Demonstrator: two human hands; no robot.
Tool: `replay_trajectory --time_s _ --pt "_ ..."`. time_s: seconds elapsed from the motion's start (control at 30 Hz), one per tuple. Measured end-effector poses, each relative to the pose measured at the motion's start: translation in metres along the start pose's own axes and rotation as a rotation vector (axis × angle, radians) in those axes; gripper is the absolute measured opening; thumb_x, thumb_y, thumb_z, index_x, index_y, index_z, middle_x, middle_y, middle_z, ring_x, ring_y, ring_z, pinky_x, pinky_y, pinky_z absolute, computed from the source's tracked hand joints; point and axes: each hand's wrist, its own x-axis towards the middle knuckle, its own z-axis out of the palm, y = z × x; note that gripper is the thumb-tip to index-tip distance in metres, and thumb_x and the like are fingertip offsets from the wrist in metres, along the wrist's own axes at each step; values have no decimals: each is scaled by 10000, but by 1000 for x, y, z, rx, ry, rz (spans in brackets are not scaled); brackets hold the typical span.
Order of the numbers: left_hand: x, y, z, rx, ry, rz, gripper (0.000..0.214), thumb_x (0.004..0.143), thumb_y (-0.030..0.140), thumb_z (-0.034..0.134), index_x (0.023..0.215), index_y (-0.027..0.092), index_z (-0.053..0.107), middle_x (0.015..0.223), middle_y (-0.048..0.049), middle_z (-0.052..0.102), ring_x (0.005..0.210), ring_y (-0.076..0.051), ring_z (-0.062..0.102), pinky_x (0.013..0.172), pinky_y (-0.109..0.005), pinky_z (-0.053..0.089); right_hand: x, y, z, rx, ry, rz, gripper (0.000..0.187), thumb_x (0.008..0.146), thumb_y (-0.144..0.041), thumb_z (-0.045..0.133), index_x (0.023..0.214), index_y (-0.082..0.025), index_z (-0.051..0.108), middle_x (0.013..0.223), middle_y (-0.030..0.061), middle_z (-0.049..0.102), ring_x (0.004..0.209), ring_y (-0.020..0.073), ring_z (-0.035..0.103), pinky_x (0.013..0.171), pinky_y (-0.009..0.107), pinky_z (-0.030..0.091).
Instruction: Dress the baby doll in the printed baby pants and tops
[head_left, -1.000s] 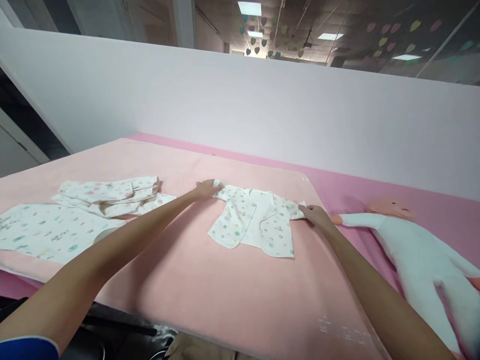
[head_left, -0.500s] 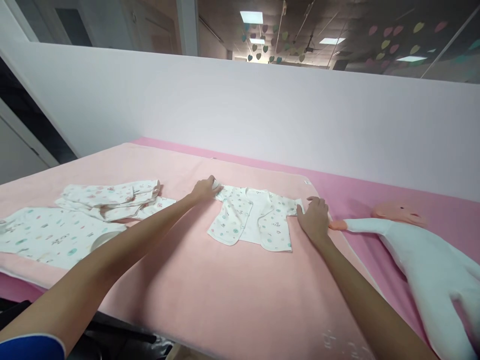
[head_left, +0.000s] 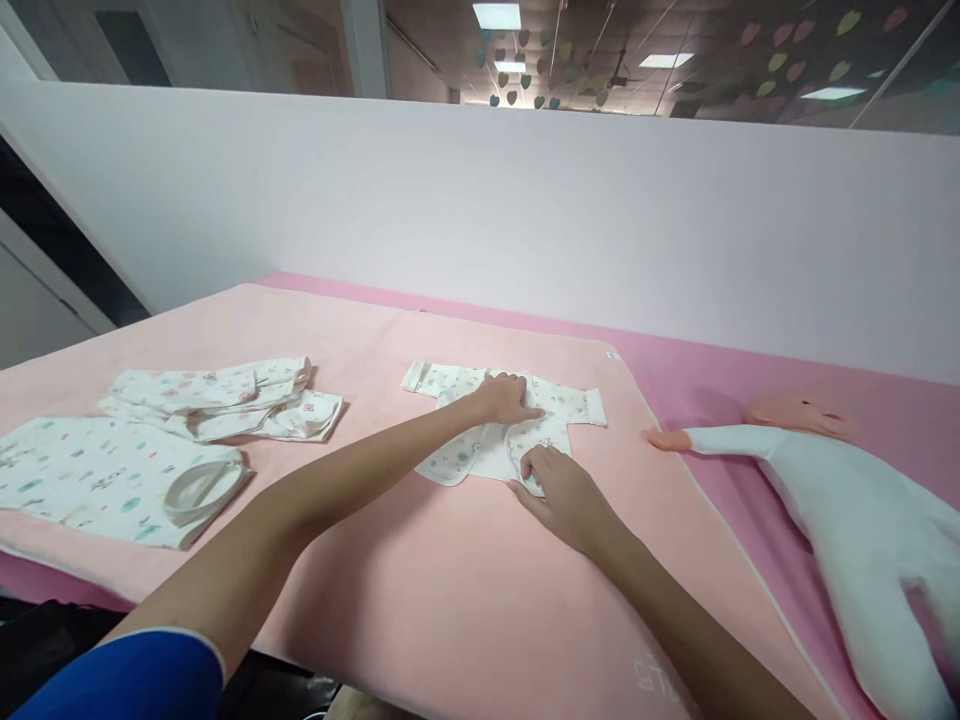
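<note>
Pink terry cloth (head_left: 420, 600) covers the tabletop, and on it, at the far left of the frame, a printed baby garment (head_left: 105, 480) lies flat with its grey neckband facing the middle. Just above and to the right of it sits a small stack of folded baby clothes (head_left: 217, 395) in the same pale print, edges roughly squared; from how they lie, these pieces look finished with.

At the centre of the frame the little baby shirt (head_left: 491, 450) is spread front-up on the cloth, both short sleeves out to the sides and its front panels overlapped. Nothing on it is folded over yet, so by my reckoning this one is only laid out and smoothed.

The left hand (head_left: 506, 398) rests palm down on the shirt's chest, fingers straight and together, pointing toward the right sleeve; it grips nothing. Just below and right of it, the right hand (head_left: 564, 495) also lies palm down, fingers loosely spread, their tips pressing the shirt's lower hem against the cloth, with nothing clamped.

Further right, well apart from the shirt, a soft doll (head_left: 847, 500) in a white suit lies on its back on the darker pink sheet (head_left: 697, 375).
</note>
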Motion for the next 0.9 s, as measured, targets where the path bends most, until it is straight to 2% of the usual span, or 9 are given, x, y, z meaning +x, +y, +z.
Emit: replay_trajectory --time_s 0.07,0.17,0.27,0.37,0.47,0.57,0.73,0.83,0.9 --pt "10 12 6 68 -17 -41 525 892 701 609 1013 191 643 1143 -132 763 1178 -363 659 1107 -544 429 -1 2 5 -36 35 -71 126 1081 -247 539 961 -233 503 894 35 640 787 211 585 707 358 438" --pt "16 20 7 151 -24 -52 402 894 572 620 960 180 684 1106 -146 776 1126 -371 693 1041 -528 460 -1 -1 11 -68 91 -124 127 1100 -196 491 978 -223 513 899 37 649 802 208 590 727 363 445" --pt "13 23 6 205 5 -42 259 892 395 591 916 165 707 1024 -153 783 1014 -354 727 968 -499 477 1 -5 15 13 111 -100 116 1114 -218 496 1003 -226 529 921 32 662 823 201 608 737 357 469" --pt "9 22 6 213 34 -44 221 887 328 572 926 157 706 1024 -155 785 987 -341 733 940 -472 478 1 -5 12 144 103 -52 70 1101 -276 558 1046 -234 556 960 34 669 872 204 642 751 349 502" --pt "7 12 3 185 49 -89 252 935 341 515 937 159 689 990 -137 790 933 -313 735 953 -469 477 -1 2 6 182 90 -30 139 1063 -346 637 1119 -232 582 1003 57 670 920 234 657 786 371 527" --pt "4 -4 -2 170 81 -159 293 974 336 454 913 151 673 969 -160 785 955 -328 732 1024 -512 440 -2 9 2 143 65 -47 165 1050 -373 660 1094 -229 595 1014 70 684 919 246 652 812 388 528" --pt "-3 -25 0 135 90 -162 310 987 369 457 819 178 634 995 -152 778 1065 -333 703 1060 -490 406 1 8 8 71 52 -110 98 1085 -258 582 1001 -233 626 960 48 715 852 218 652 770 361 494" --pt "-2 -30 7 95 89 -144 374 1005 451 445 788 194 609 1068 -140 770 1144 -337 668 1054 -479 405 3 3 11 169 96 -62 127 1094 -244 572 992 -241 648 963 37 730 880 210 668 772 346 503" --pt "2 -34 12 40 87 -136 402 984 518 488 754 201 575 1035 -124 760 1143 -340 659 1050 -482 398 3 -1 11 269 144 12 101 1092 -260 594 1027 -248 670 988 35 731 905 205 675 784 340 521"
